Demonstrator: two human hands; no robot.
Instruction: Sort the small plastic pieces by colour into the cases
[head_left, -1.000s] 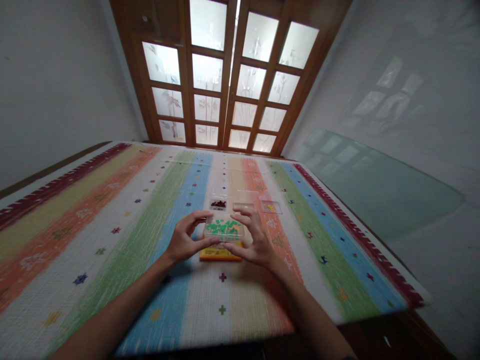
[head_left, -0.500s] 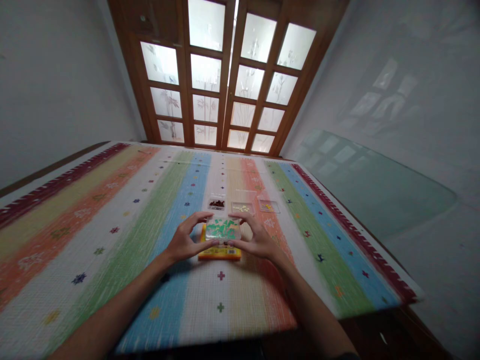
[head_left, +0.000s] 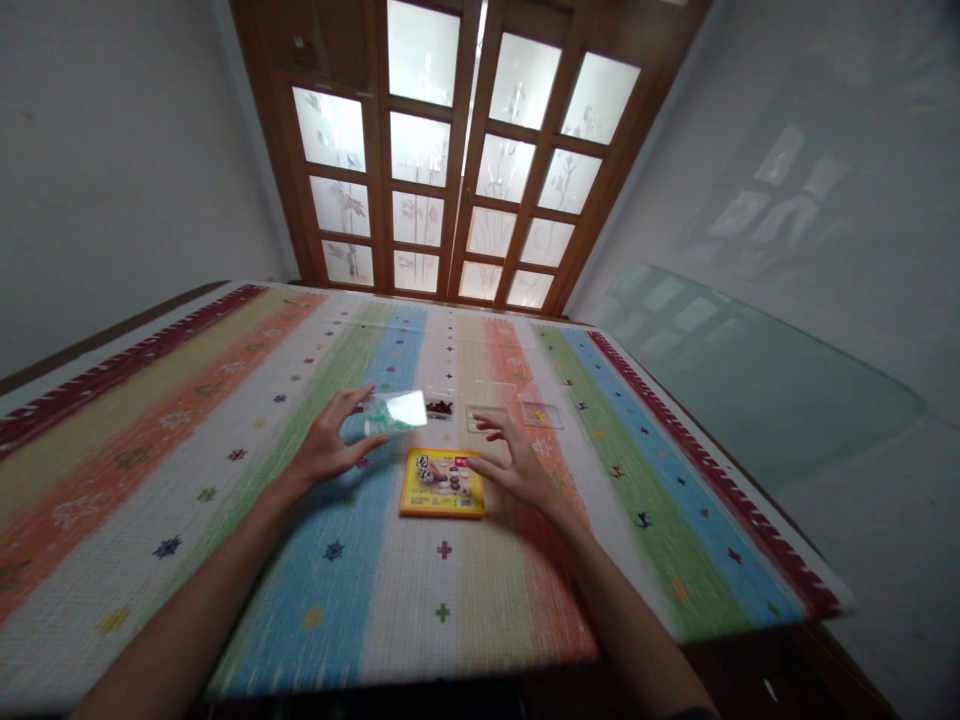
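My left hand (head_left: 334, 440) grips a clear plastic box (head_left: 396, 411) by its left side, thumb below and fingers above. Green pieces show inside it, and light glares off its lid. The box is held above the cloth. My right hand (head_left: 516, 464) has its fingers apart and holds nothing; it hovers by the right edge of a flat yellow box (head_left: 441, 484) with a printed picture, which lies on the cloth. Behind the hands stands a clear box of dark brown pieces (head_left: 441, 408), partly covered by the held box.
Two more clear boxes are on the striped tablecloth (head_left: 285, 540): one with pale pieces (head_left: 480, 418), partly behind my right fingers, and one with yellow pieces (head_left: 541, 414). A glass panel (head_left: 757, 370) leans at the right wall. Wooden doors (head_left: 457, 150) rise behind the table.
The clear box with green pieces has moved left and away from over the yellow box in my left hand. My right hand has let go of it, and the yellow box is uncovered.
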